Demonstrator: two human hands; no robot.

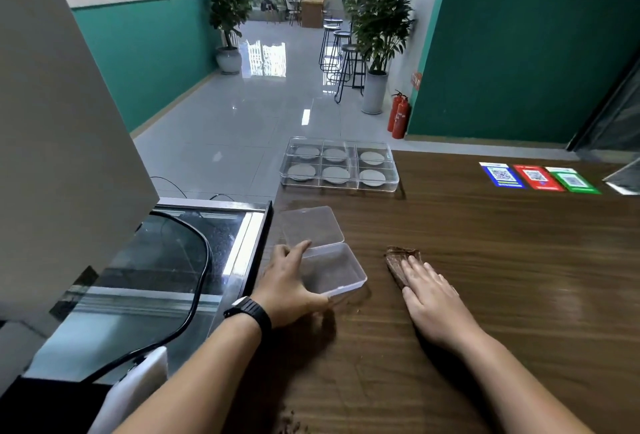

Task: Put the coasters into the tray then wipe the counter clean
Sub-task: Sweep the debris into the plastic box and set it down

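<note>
Crumbs (289, 423) dot counter's near edge; right hand (431, 302) flattens cloth (401, 262) mid-counter.

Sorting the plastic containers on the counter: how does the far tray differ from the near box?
The tray is split into six compartments, each holding a grey coaster; the box is one empty space. The tray stands alone; the left hand grips the box, whose lid is open. Both are clear plastic.
</note>
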